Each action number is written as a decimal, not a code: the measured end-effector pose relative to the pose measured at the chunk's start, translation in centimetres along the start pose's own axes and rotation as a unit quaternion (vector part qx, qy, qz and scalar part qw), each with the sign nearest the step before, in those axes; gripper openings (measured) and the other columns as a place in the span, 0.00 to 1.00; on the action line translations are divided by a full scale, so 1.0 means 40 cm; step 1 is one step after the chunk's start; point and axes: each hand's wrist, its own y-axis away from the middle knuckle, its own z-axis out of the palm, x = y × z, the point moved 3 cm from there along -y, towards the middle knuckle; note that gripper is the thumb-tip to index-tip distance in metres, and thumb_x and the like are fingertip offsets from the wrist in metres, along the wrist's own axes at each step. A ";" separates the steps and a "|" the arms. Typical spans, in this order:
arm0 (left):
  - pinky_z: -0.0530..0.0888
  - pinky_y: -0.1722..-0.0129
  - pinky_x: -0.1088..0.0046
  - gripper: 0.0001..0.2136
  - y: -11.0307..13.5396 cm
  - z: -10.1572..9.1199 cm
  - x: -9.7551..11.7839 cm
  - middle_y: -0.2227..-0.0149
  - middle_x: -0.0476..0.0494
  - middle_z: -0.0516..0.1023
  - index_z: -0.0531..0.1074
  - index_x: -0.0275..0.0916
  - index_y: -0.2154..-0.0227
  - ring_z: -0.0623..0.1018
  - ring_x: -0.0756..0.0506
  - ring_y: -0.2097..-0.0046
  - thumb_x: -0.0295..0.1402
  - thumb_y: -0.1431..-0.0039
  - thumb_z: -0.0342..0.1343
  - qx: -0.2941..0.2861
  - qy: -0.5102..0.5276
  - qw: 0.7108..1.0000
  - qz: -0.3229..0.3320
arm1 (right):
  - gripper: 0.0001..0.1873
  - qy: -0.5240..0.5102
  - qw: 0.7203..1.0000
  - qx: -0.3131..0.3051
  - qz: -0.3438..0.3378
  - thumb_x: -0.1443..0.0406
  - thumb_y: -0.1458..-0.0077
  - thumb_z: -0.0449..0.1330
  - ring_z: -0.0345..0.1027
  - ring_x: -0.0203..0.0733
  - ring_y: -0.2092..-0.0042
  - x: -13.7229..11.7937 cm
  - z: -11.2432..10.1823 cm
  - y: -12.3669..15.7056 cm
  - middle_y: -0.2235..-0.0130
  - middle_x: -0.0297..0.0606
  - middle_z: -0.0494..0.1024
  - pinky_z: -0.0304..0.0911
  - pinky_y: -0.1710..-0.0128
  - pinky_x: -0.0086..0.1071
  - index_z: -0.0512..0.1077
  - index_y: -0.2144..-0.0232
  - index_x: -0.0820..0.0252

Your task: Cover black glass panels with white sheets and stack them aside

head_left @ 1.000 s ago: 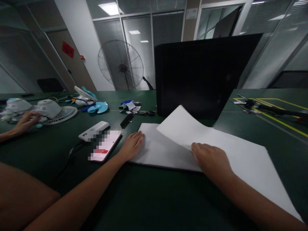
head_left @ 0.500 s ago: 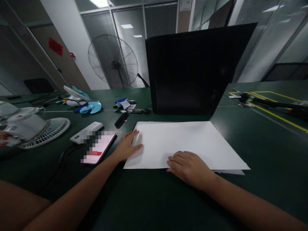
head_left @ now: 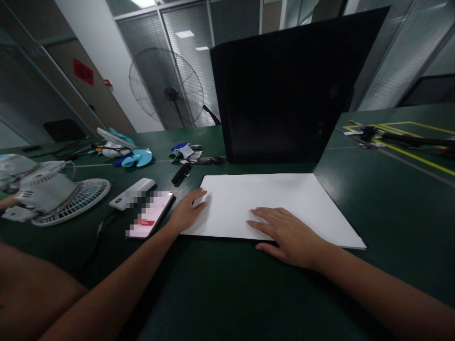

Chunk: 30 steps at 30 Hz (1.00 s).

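The left hand and right hand, both spread, touch the paper; uneven pressing could make it slip.

Left grip, right grip bare, slim-fingered; forearms bare, slender.

Left fingers and right fingers rest on white paper

No text is showing legibly; left of the fan, a red sign is hanging on a door, its marks blurring.
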 end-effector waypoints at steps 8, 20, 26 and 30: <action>0.60 0.31 0.53 0.18 0.005 0.000 0.006 0.32 0.43 0.67 0.76 0.42 0.45 0.68 0.38 0.32 0.40 0.34 0.53 -0.008 -0.013 1.000 0.003 | 0.26 0.071 0.996 0.057 -0.016 0.51 0.34 0.56 0.66 0.54 0.39 -0.008 0.000 -0.004 0.37 0.46 0.70 0.67 0.44 0.53 0.71 0.39 0.55; 0.60 0.31 0.57 0.21 0.009 -0.019 0.014 0.32 0.39 0.66 0.76 0.37 0.43 0.67 0.38 0.32 0.40 0.35 0.55 -0.016 0.039 0.999 -0.023 | 0.13 0.193 0.918 0.237 -0.254 0.73 0.37 0.57 0.77 0.44 0.57 -0.081 -0.020 0.019 0.54 0.47 0.82 0.73 0.62 0.37 0.77 0.52 0.69; 0.63 0.32 0.52 0.20 -0.009 -0.047 -0.016 0.32 0.50 0.66 0.79 0.45 0.47 0.69 0.39 0.33 0.29 0.40 0.53 -0.054 0.164 0.982 -0.074 | 0.12 0.212 0.901 0.254 -0.282 0.73 0.38 0.59 0.77 0.48 0.53 -0.062 -0.041 0.037 0.52 0.50 0.81 0.76 0.62 0.38 0.77 0.54 0.70; 0.64 0.32 0.54 0.26 -0.011 -0.053 -0.030 0.37 0.55 0.73 0.82 0.45 0.52 0.70 0.42 0.34 0.21 0.45 0.45 -0.036 0.200 0.976 -0.074 | 0.12 0.234 0.889 0.269 -0.287 0.72 0.39 0.62 0.77 0.48 0.50 -0.046 -0.066 0.052 0.50 0.50 0.81 0.77 0.59 0.38 0.77 0.53 0.68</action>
